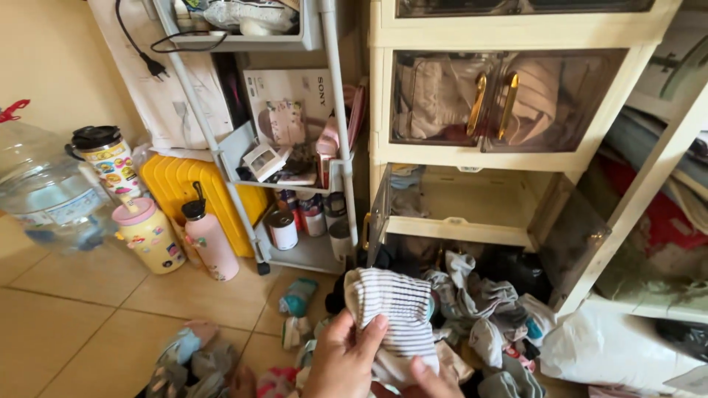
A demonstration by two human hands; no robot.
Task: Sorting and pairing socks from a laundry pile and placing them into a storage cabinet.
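Cream plastic cabinet (516, 158) with its lower doors open, above a heap of clothes (479, 302) on the tiled floor (66, 324).
Left hand (343, 361) clasps a striped cloth (391, 309) low in front of the cabinet; right hand (435, 382), mostly out of view, pinches its lower edge.

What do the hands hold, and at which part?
Both hands, left hand and right hand, hold a striped cloth by its lower part.
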